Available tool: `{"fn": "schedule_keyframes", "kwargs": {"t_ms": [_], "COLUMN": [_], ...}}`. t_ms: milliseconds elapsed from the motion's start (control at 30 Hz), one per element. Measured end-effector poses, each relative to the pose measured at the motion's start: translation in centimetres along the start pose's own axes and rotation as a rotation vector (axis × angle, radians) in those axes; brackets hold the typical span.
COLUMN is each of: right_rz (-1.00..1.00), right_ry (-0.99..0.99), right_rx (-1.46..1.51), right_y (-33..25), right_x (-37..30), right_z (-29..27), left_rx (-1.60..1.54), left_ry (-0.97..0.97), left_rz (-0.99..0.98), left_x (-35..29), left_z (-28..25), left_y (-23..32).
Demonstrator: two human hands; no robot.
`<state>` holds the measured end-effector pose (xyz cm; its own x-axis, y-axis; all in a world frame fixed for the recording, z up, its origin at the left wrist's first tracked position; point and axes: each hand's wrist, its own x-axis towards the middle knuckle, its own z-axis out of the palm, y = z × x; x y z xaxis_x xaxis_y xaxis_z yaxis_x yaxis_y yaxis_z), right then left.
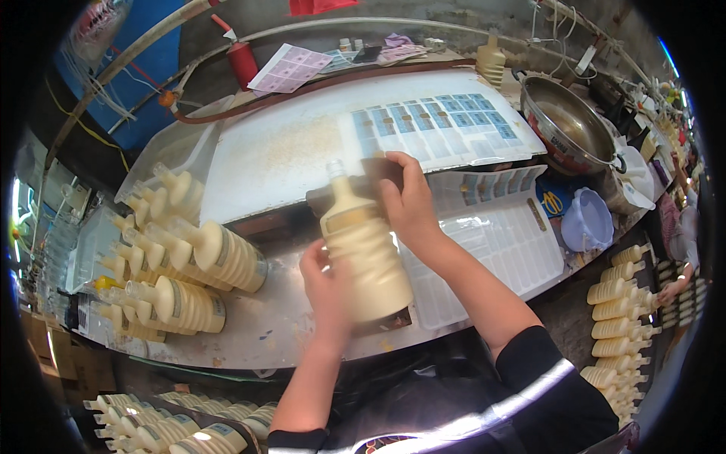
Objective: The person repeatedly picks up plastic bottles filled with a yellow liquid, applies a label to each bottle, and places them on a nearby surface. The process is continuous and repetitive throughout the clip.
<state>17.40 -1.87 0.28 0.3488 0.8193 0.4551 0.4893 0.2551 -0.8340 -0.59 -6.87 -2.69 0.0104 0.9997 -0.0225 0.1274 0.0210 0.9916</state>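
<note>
A cream ribbed bottle (367,261) with a clear narrow neck lies tilted in front of me, neck pointing away, over a dark brown support (321,199). Along the bottle's left side is my left hand (327,284), blurred, its fingers curled against the ribs. My right hand (408,200) is beside the bottle's shoulder, with thumb and fingers closed on a dark brown flat piece (376,171). Just beyond that hand, blue-and-white label sheets (469,121) lie on a white board (257,170). Below the right forearm spreads a translucent label backing sheet (484,261).
Several cream bottles (227,253) crowd the table's left side. More stand below at the lower left (144,424) and right (616,310). At the right are a large metal pan (571,121) and a lilac basin (588,221). Another person's hand (675,284) shows far right.
</note>
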Motion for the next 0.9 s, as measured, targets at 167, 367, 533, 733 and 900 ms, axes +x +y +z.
{"fn": "schedule_keyframes", "kwargs": {"t_ms": [167, 367, 533, 733, 900], "right_rz": [-0.022, -0.031, -0.066, -0.159, -0.069], "right_ry": [-0.060, -0.140, -0.233, -0.262, -0.137], "right_rx": [-0.054, -0.105, -0.314, -0.473, -0.322], "right_y": [-1.9, -4.8, -5.4, -4.9, -0.2], "right_x": [-0.1, 0.4, 0.8, 0.9, 1.2], "right_z": [1.7, 5.4, 9.6, 6.7, 0.7], "left_rx": [0.092, 0.240, 0.250, 0.452, 0.565], "left_ry": [-0.032, 0.026, -0.001, -0.041, -0.089], "left_rz": [0.105, 0.199, 0.279, 0.356, 0.345], "left_x": [-3.3, -3.8, -3.8, -3.7, -5.1], "left_z": [1.1, 1.3, 1.5, 0.3, -0.3], "left_y": [-0.8, 0.0, 0.2, -0.9, -1.5]}}
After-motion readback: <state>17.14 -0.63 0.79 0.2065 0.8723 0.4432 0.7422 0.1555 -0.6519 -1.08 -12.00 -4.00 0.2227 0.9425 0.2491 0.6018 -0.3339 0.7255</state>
